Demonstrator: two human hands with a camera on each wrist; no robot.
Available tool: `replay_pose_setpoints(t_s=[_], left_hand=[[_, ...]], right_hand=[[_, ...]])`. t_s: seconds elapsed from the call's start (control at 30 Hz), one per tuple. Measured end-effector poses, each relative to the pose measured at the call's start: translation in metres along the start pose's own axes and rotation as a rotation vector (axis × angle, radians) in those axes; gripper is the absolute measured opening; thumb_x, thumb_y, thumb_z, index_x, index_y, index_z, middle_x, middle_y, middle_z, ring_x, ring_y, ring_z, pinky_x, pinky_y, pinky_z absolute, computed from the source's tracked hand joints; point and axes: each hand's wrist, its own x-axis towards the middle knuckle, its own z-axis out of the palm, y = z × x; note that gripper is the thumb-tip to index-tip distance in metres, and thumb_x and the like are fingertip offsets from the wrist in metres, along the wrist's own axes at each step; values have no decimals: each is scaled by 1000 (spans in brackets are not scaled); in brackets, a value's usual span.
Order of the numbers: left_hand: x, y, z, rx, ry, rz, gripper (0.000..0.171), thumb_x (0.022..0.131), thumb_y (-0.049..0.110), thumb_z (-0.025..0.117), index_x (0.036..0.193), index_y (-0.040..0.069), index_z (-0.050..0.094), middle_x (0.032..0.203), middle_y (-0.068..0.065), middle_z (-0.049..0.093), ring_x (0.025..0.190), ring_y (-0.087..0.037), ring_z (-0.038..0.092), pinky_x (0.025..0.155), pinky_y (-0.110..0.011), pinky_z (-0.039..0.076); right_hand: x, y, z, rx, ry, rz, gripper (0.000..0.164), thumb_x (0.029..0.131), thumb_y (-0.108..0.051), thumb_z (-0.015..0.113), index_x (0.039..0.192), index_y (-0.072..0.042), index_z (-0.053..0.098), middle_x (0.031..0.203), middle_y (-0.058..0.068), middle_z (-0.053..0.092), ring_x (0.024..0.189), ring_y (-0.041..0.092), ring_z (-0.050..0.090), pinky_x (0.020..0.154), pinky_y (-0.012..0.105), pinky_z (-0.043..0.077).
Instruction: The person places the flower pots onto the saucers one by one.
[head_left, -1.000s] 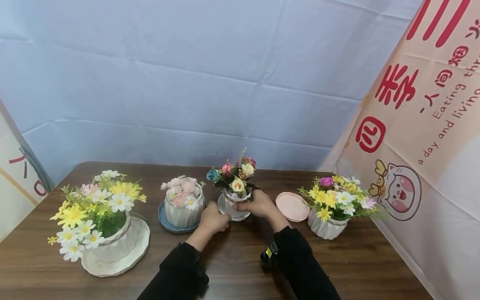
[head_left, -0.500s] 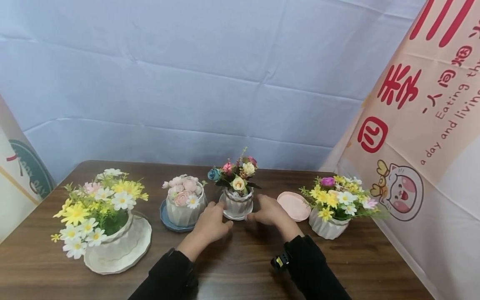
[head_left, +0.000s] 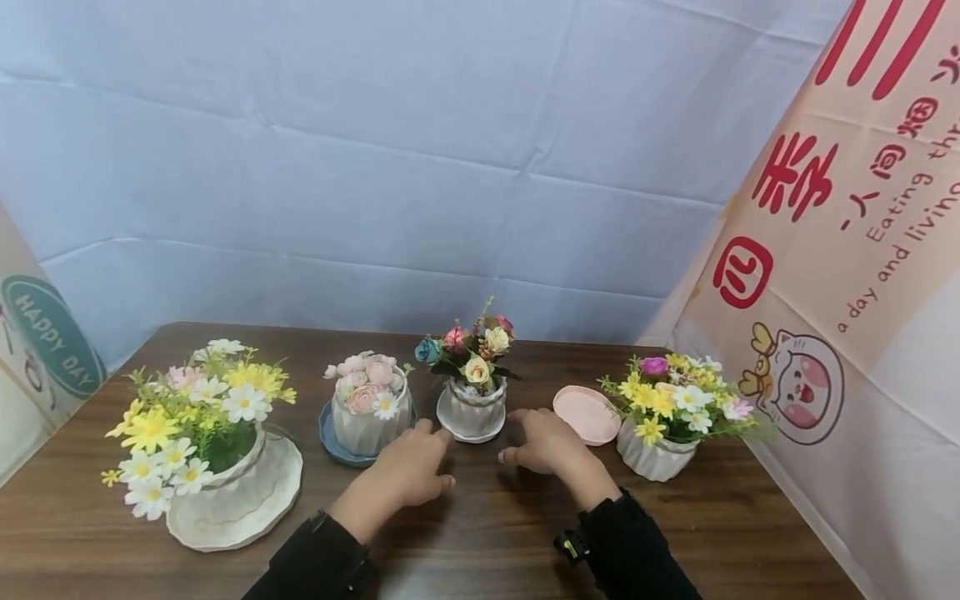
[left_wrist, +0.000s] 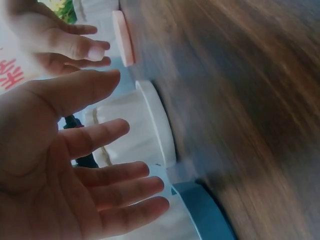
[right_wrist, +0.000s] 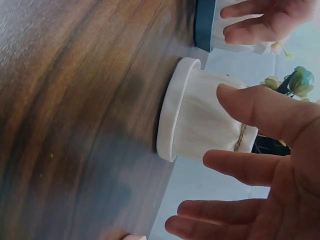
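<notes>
A small white flower pot (head_left: 476,410) with a twine band and mixed roses (head_left: 477,350) stands on a white saucer (head_left: 471,434) in mid-table. My left hand (head_left: 408,467) is at its front left, apart from it, fingers spread and holding nothing. At its front right hovers my right hand (head_left: 551,446), likewise bare, with fingers extended. Both wrist views show relaxed fingers near the pot without gripping it. Close to my left hand, a white pot (head_left: 369,421) of pale pink flowers sits on a blue saucer (head_left: 330,437).
Far left, a larger white pot of daisies (head_left: 198,417) stands on a scalloped white plate (head_left: 225,532). A pink saucer (head_left: 587,414) lies right of my right hand. Beside it, a white pot (head_left: 654,457) of yellow flowers rests directly on the brown table (head_left: 480,533).
Both hands have let go of the rose pot and its saucer and drawn back toward me, the left one leftward and the right one rightward. The pot stays on the saucer.
</notes>
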Motion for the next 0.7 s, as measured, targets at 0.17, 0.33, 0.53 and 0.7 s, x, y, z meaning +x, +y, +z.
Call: replay_pose_setpoints(t_s=[0.17, 0.33, 0.53, 0.7], left_hand=[[1, 1, 1, 7, 2, -3, 42, 67, 32, 69, 97, 6, 55, 85, -9, 46, 77, -25, 51, 58, -36, 44], [2, 2, 4, 15, -6, -8, 44, 68, 32, 69, 101, 5, 55, 88, -10, 46, 79, -25, 51, 60, -36, 44], [5, 10, 11, 69, 6, 6, 44, 69, 33, 68, 101, 6, 55, 91, -12, 46, 79, -27, 50, 58, -37, 44], [9, 22, 16, 105, 48, 33, 40, 68, 33, 69, 96, 8, 56, 90, -11, 48, 77, -27, 50, 56, -37, 44]], right_hand=[[1, 1, 1, 6, -5, -2, 59, 69, -34, 69, 117, -5, 51, 105, 11, 55, 102, 28, 46, 81, 40, 39], [1, 3, 2, 13, 0, -8, 58, 70, -33, 69, 117, -5, 51, 105, 12, 55, 102, 28, 46, 81, 40, 38], [-2, 8, 2, 41, 8, -2, 57, 69, -31, 70, 116, -6, 52, 107, 12, 55, 101, 28, 48, 81, 40, 39], [-7, 15, -1, 71, 23, 30, 58, 69, -30, 70, 116, -4, 51, 107, 14, 54, 99, 30, 48, 78, 41, 40]])
